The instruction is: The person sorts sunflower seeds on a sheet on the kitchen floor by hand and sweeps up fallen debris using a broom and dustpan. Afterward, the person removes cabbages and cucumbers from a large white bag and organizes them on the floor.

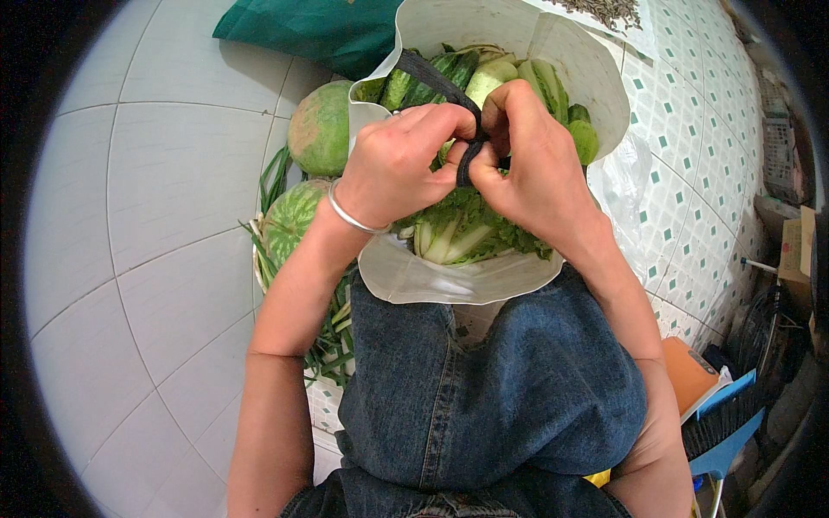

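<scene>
A wide-mouthed white bag (447, 285) stands in front of my knees, filled with vegetables. Over its opening, my left hand (408, 162) and my right hand (528, 155) pinch a black fabric strap (440, 81) between them. The strap bends into a loop or knot where the fingertips meet; its exact form is partly hidden by the fingers. Below the hands lies a leafy green vegetable with pale stalks (450, 239). Dark green cucumbers (447, 71) and a pale green gourd (489, 81) fill the far side of the bag.
Two watermelons (324, 129) sit left of the bag by the tiled wall (175, 175), with green onions (333, 343) nearer me. Behind is a green bag (311, 32). Seeds (605, 10) lie on a white sheet at the top. A blue brush (725, 421) and cardboard box (795, 249) are at right.
</scene>
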A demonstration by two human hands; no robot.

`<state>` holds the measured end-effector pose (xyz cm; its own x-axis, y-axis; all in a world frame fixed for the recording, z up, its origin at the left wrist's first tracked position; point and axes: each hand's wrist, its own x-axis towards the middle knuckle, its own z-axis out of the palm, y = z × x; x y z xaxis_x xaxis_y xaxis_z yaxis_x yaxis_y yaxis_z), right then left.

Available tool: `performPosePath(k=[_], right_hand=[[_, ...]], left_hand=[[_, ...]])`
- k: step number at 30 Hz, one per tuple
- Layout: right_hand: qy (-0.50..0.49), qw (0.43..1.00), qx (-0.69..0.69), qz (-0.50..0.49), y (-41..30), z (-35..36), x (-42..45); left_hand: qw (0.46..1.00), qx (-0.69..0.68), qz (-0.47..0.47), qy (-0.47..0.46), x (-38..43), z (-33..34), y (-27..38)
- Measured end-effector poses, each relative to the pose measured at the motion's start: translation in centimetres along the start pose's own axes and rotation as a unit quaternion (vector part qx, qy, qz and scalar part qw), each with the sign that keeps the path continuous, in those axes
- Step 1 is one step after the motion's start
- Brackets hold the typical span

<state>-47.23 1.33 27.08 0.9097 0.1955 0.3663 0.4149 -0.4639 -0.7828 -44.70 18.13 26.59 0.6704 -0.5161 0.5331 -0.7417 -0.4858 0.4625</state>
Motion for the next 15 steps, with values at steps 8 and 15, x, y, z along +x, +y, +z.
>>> performPosePath(k=[8, 15], right_hand=[[-0.035, 0.982, 0.151, 0.105, 1.0, 0.1, -0.1], [-0.068, 0.900, 0.378, 0.208, 2.6, 0.3, -0.3]], left_hand=[[0.994, -0.103, -0.038, -0.001, 0.2, 0.1, -0.2], [0.960, -0.239, -0.145, 0.026, -0.7, 0.9, 0.0]])
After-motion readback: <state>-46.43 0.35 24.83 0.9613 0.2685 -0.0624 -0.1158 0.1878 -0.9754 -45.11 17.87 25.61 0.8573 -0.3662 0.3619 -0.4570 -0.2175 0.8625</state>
